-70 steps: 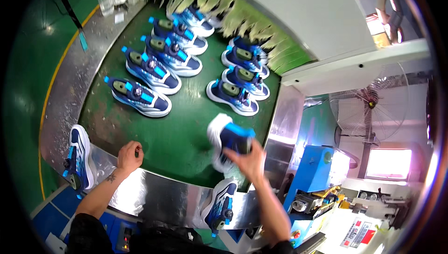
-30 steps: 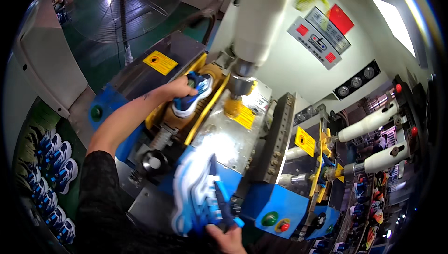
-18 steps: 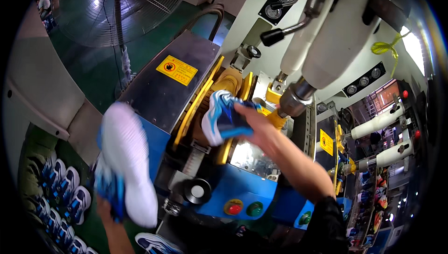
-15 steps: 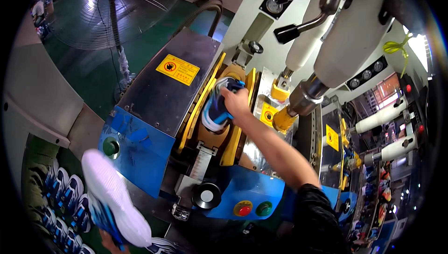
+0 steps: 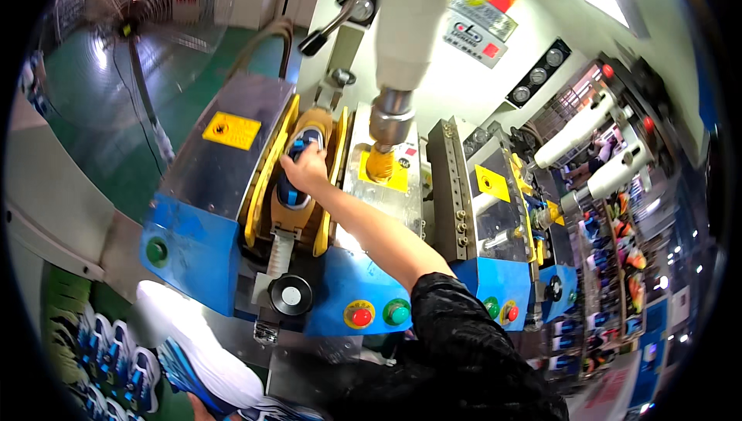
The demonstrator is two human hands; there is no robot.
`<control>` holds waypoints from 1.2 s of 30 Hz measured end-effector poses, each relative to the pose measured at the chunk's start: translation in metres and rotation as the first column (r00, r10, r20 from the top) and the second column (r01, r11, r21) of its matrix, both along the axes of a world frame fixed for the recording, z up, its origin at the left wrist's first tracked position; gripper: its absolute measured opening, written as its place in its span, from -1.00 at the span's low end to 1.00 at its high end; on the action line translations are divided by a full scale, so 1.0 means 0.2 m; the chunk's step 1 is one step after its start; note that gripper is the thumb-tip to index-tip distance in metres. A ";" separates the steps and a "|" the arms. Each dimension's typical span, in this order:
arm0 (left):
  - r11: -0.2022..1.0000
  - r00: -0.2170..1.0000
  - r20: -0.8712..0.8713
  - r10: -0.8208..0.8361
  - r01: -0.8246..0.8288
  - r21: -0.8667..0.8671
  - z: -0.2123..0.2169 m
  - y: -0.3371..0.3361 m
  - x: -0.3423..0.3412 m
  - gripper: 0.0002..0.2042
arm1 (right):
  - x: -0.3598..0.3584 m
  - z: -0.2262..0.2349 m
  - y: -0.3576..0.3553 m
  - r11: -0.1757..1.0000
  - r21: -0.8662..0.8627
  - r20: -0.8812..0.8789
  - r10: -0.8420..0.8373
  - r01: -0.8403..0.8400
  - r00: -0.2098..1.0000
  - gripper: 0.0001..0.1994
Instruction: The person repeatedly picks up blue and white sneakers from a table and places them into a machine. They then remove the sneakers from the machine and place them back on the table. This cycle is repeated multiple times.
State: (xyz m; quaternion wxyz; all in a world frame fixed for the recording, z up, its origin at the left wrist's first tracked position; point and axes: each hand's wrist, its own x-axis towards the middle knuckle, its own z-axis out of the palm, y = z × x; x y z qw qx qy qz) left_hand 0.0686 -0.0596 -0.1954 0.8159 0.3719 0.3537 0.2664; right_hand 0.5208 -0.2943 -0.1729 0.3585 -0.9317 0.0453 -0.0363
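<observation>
A navy sneaker (image 5: 292, 194) with a pale sole edge sits sole down in the press bed, between two upright yellow pads (image 5: 263, 181). My right hand (image 5: 309, 171) is closed around its upper near the ankle opening, the arm reaching in from the lower right. At the lower left, a second sneaker (image 5: 202, 336) with a white sole and blue side is tilted, its sole turned up. My left hand (image 5: 204, 407) holds this one from below; most of its fingers are hidden. A striped white-and-navy shoe part (image 5: 282, 410) shows beside it.
A thick press ram (image 5: 390, 112) with a yellow tip hangs right of the bed. Red (image 5: 362, 317) and green (image 5: 398, 312) buttons line the blue front, beside a black knob (image 5: 291, 295). Several sneakers (image 5: 116, 351) stand at lower left. A fan (image 5: 131, 30) stands behind.
The view has swung to the right. The sneaker in the press now sits straighter between the pads, with my right hand still on it. The left-hand sneaker has tipped flatter.
</observation>
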 end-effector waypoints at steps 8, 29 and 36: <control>0.989 0.988 0.102 -0.116 0.106 0.105 -0.06 -0.34 -0.57 -0.53 | -1.38 0.43 -0.54 0.747 -0.425 0.251 0.640 -0.511 0.726 -0.23; 0.668 0.891 0.009 -0.454 0.333 0.666 0.62 -1.15 -0.86 -0.70 | -2.70 0.08 -0.81 0.346 0.861 -0.407 0.908 0.373 0.098 -0.41; 0.989 0.994 -0.006 0.112 -0.110 0.099 0.23 -0.59 -1.32 -0.64 | -2.83 -0.42 -0.28 0.811 0.246 -0.433 0.582 -0.531 0.688 -0.02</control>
